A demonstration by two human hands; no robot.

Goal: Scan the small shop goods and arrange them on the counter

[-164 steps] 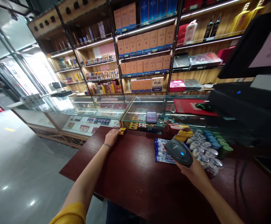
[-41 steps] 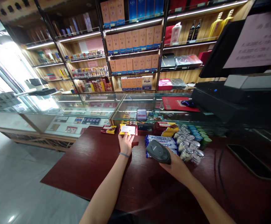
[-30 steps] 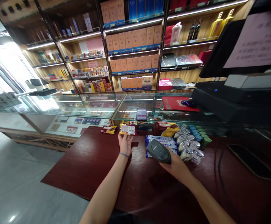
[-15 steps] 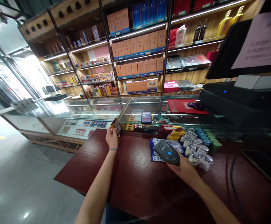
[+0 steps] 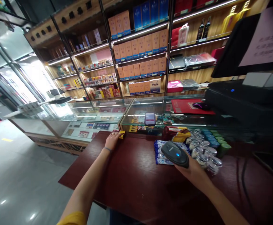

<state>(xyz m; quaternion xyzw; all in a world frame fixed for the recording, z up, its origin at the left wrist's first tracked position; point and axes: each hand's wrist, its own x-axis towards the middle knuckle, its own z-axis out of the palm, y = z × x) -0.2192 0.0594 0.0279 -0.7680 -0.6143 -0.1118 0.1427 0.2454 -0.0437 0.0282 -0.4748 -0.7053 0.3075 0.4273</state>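
Observation:
My right hand grips a black barcode scanner with a small blue light, held just above the dark red wooden counter. My left hand reaches to the counter's far left corner and rests on a yellow and brown chocolate bar, fingers curled over it. Blue-wrapped candy bars lie under the scanner. Beside them stand small silver-lidded jars and a stack of red and yellow bars.
A glass display case runs behind the counter, with a small card reader on top. A black register and monitor stand at the right. A dark phone lies at the right edge. Shelves of boxed goods fill the back wall.
My left hand held a chocolate bar up toward the scanner, then carried it left and set it down at the counter's far left corner. The scanner hand stayed by the candy bars.

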